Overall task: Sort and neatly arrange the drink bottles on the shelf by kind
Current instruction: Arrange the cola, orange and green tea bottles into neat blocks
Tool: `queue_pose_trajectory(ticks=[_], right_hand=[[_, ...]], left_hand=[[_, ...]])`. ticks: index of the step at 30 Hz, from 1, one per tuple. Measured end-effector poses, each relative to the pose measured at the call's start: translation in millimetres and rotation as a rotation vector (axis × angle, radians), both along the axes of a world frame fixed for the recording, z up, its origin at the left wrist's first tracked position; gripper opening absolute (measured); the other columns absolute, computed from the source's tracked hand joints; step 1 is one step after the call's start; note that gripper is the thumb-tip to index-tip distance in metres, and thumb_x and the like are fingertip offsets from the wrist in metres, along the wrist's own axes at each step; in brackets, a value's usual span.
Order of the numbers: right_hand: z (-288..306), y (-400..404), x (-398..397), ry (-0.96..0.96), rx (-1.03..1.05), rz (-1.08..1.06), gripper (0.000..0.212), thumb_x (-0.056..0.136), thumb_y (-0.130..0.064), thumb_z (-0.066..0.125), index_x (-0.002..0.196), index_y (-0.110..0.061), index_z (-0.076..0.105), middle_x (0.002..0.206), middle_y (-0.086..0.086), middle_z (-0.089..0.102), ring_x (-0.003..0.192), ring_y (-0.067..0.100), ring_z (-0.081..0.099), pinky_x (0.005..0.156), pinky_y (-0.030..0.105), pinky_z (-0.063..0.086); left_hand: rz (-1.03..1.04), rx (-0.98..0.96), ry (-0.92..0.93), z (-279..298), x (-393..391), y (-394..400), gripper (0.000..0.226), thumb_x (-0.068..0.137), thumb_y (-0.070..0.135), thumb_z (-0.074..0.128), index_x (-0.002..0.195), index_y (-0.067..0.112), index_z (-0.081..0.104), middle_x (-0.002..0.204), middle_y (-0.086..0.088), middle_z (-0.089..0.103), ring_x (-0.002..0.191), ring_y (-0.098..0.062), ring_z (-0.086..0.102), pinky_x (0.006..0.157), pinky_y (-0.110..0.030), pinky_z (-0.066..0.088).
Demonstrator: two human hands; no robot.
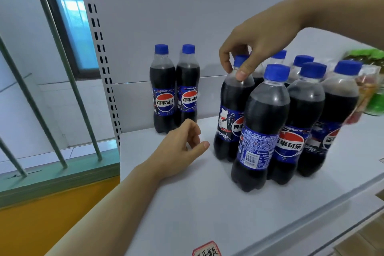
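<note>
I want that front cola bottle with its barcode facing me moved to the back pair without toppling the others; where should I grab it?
Grip the front cola bottle at its neck, just under the blue cap, coming from above. It stands upright with neighbours close on its right and behind.

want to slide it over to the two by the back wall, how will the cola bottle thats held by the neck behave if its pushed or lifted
The cola bottle looks nearly full, so it is probably heavy for its size. It is tall on a narrow base, so a push near the cap may tip it; the right hand pinching its neck suits lifting better. Its smooth plastic could be a little slippery.
</note>
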State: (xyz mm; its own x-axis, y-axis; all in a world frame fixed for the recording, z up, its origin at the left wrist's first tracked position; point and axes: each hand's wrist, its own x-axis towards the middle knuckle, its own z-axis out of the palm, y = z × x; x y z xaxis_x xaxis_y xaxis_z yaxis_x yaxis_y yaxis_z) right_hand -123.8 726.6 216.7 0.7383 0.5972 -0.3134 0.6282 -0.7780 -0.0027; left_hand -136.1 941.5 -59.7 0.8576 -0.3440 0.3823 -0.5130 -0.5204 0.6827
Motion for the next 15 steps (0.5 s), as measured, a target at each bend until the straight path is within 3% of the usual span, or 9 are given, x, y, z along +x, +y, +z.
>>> queue_pose_trajectory(ticks=[2,3,6,9,12,15], right_hand=[[-12,2,12,-0.192,-0.058,0.095,0.031,0.079,-0.057,0.069,0.100,-0.034,0.069,0.078,-0.010,0.071,0.066,0.004,0.062,0.070,0.030,0.047],[-7,4,22,-0.237,0.013,0.094,0.022,0.085,-0.048,0.070,0.101,-0.033,0.070,0.079,-0.012,0.071,0.066,0.003,0.061,0.071,0.028,0.046],[-15,2,30,-0.174,0.049,0.056,0.019,0.090,-0.043,0.068,0.103,-0.030,0.072,0.086,-0.010,0.072,0.073,0.007,0.064,0.075,0.030,0.050],[-8,10,56,-0.204,0.102,0.021,0.018,0.093,-0.040,0.066,0.103,-0.026,0.072,0.092,0.000,0.073,0.068,0.012,0.069,0.073,0.032,0.054],[-10,11,76,-0.194,0.141,-0.048,0.015,0.097,-0.029,0.065,0.106,-0.017,0.070,0.096,0.009,0.073,0.066,0.015,0.074,0.077,0.038,0.060],[-16,19,89,-0.212,0.129,-0.072,0.014,0.099,-0.023,0.065,0.107,-0.012,0.069,0.094,0.010,0.074,0.068,0.016,0.076,0.078,0.038,0.061]], left_hand=[[0.020,0.013,-0.030,-1,0,0,0.023,0.095,0.034,0.071,0.101,0.028,0.049,0.088,0.008,0.063,0.076,-0.007,0.058,0.065,-0.025,0.050],[0.032,0.022,-0.044,-1,0,0,0.022,0.095,0.031,0.070,0.100,0.028,0.049,0.087,0.008,0.062,0.075,-0.006,0.056,0.064,-0.023,0.048],[0.055,0.062,-0.076,-2,0,0,0.016,0.095,0.026,0.068,0.103,0.026,0.053,0.092,0.009,0.062,0.077,-0.002,0.053,0.066,-0.015,0.040],[0.034,0.139,-0.076,-4,0,-2,0.012,0.096,0.018,0.061,0.107,0.024,0.059,0.104,0.009,0.063,0.081,0.002,0.053,0.071,-0.014,0.039],[-0.018,0.274,-0.090,-4,2,-6,0.031,0.098,0.015,0.054,0.128,0.019,0.060,0.126,0.004,0.063,0.104,-0.004,0.056,0.094,-0.024,0.044],[-0.056,0.388,-0.065,2,9,-13,0.045,0.102,0.018,0.049,0.146,0.017,0.050,0.147,0.002,0.053,0.129,-0.016,0.050,0.109,-0.037,0.039]])
